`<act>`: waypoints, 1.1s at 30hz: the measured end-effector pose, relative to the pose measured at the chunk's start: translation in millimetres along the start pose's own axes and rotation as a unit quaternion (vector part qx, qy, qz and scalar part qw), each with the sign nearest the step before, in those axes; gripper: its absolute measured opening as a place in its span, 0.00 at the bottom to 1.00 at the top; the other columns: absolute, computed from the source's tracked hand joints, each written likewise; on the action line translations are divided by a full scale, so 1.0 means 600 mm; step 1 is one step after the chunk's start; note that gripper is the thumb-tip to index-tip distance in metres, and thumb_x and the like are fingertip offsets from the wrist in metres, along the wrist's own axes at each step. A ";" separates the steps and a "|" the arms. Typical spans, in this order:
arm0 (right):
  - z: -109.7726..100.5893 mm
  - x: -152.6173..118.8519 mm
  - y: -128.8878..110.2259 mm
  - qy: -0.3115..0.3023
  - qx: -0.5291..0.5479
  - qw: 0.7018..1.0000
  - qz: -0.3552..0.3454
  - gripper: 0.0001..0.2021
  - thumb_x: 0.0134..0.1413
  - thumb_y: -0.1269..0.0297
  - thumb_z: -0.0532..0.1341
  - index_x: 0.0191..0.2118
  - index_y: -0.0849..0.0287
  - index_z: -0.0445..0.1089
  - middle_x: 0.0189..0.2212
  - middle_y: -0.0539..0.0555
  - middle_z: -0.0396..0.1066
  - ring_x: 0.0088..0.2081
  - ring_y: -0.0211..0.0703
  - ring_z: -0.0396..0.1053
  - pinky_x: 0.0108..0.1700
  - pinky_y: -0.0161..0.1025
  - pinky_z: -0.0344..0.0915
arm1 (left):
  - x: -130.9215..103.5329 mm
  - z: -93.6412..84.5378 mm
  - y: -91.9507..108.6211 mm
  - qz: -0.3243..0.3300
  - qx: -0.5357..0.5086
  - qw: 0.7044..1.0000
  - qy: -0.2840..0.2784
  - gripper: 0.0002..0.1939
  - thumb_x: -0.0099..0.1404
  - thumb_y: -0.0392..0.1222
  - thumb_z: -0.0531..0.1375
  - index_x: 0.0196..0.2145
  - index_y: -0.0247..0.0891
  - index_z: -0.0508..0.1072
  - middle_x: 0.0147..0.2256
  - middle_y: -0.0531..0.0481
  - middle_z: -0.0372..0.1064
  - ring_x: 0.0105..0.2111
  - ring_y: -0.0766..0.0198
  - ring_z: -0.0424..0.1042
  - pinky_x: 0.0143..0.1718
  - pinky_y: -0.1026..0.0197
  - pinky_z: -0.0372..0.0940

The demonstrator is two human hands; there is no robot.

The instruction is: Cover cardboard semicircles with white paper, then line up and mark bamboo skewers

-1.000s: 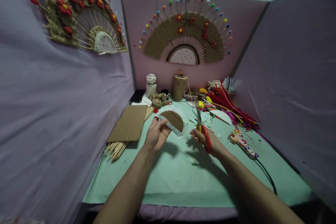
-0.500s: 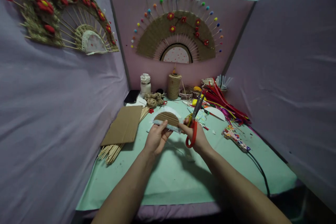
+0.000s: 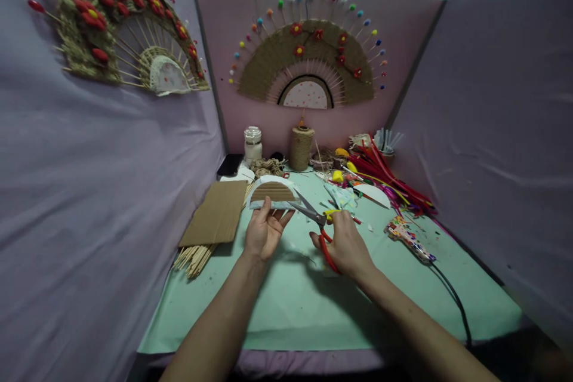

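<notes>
My left hand (image 3: 264,236) pinches a corrugated cardboard half-disc (image 3: 272,192) by its lower straight edge, thumb in front and fingers behind. Pale fabric is folded over that straight edge, and a white rim shows round the curve. In my right hand (image 3: 351,248) is a pair of scissors (image 3: 319,219) with a red handle. Its blades are spread and point left, with the tips at the right end of the fabric fold. Whether they touch the fabric, I cannot tell. Something yellow shows beside my right fingers.
On the left a cardboard sheet (image 3: 215,213) lies over thin sticks (image 3: 194,259). A twine spool (image 3: 301,149) and a lidded jar (image 3: 253,144) stand at the back. To the right are red pipe cleaners (image 3: 389,176) and a corded glue gun (image 3: 409,240). Decorated fans hang on the partitions.
My right hand has let go of the half-disc's right end and drawn back. The scissors have swung from pointing up to pointing left, blades now spread. My left hand has tilted the half-disc.
</notes>
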State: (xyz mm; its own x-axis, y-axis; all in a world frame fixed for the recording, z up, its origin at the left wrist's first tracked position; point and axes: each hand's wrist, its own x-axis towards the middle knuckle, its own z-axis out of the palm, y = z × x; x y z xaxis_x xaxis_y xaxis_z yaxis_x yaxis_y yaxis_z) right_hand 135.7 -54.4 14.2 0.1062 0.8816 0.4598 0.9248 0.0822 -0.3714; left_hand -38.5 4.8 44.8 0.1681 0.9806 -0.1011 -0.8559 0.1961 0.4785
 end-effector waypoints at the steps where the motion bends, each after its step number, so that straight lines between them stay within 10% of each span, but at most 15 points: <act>1: 0.003 0.000 0.001 0.002 -0.014 1.000 -0.003 0.16 0.50 0.51 0.60 0.37 0.57 0.60 0.37 0.58 0.62 0.39 0.52 0.64 0.39 0.45 0.64 | 0.000 0.000 -0.001 0.001 -0.003 1.000 0.001 0.11 0.67 0.36 0.57 0.47 0.40 0.71 0.39 0.48 0.77 0.38 0.62 0.77 0.49 0.49 0.70; 33: -0.016 0.006 0.007 0.018 -0.210 0.975 -0.067 0.23 0.57 0.42 0.54 0.37 0.60 0.67 0.35 0.61 0.63 0.36 0.52 0.62 0.33 0.41 0.56 | -0.010 0.003 -0.032 0.053 -0.039 0.996 0.066 0.11 0.66 0.34 0.57 0.46 0.42 0.70 0.40 0.48 0.75 0.39 0.63 0.76 0.49 0.50 0.69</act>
State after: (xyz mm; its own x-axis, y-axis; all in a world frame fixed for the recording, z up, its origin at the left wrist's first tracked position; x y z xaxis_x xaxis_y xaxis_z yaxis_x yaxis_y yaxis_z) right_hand 143.6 -55.6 22.0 -0.0208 0.8589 0.5117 0.9985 -0.0081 0.0542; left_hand -22.2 -5.1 37.7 0.0130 0.9855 -0.1689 -0.9018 0.0845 0.4237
